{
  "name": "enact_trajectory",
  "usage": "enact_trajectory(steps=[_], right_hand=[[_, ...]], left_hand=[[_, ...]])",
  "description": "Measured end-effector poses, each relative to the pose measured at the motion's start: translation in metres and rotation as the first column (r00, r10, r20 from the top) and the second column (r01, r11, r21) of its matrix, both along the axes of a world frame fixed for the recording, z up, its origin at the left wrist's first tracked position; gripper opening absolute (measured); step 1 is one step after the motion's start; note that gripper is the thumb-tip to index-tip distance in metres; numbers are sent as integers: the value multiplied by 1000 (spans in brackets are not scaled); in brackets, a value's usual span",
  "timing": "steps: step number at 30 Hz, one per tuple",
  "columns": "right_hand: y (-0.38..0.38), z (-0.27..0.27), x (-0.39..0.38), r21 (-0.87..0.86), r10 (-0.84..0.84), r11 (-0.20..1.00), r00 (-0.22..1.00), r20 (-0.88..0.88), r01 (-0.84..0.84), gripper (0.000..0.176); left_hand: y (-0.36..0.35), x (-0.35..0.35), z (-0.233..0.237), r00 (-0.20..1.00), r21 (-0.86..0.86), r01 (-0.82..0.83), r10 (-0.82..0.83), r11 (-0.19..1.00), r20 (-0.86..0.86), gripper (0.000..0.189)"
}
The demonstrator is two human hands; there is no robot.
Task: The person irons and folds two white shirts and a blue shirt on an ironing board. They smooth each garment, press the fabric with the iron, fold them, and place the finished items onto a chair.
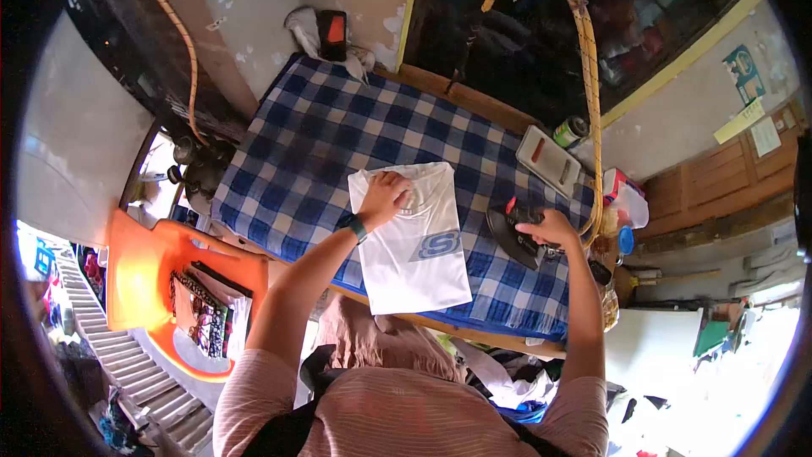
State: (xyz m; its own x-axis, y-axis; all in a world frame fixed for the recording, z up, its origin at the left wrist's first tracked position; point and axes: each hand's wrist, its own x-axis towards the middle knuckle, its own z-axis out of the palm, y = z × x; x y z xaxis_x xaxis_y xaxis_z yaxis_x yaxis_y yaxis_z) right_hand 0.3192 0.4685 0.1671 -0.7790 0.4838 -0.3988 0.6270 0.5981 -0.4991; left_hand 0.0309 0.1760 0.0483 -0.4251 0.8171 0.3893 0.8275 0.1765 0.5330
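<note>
A folded white T-shirt (419,245) with a grey logo lies on the blue-and-white checked cloth of the ironing table (313,135). My left hand (385,196), with a green wristband, rests flat on the shirt's upper left part. My right hand (550,227) grips the handle of a dark iron (512,235), which sits on the cloth just right of the shirt. A braided cord (589,76) loops up from the iron's side toward the wall.
A white iron rest (550,159) and a green can (571,131) stand at the table's far right. An orange plastic chair (173,279) with clothes stands to the left. A black-and-orange object (332,34) sits beyond the table. Clothes pile below the table's near edge.
</note>
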Motion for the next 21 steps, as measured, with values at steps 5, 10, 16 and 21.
enact_trajectory(steps=[5,10,16,21], right_hand=[[-102,35,-28,-61,-419,904,906,65,423,78],[-204,39,-21,29,-83,997,974,213,78,75],[-255,-17,3,18,-242,970,970,-20,242,70],[-197,-56,15,194,-521,816,839,-159,544,33]], left_hand=[[57,-3,-3,1000,93,-8,7,996,8,35],[109,-8,1,992,-143,57,-39,988,124,31],[118,-14,-1,958,-37,-18,28,999,287,9],[127,-9,-12,946,-37,-241,244,970,215,7]])
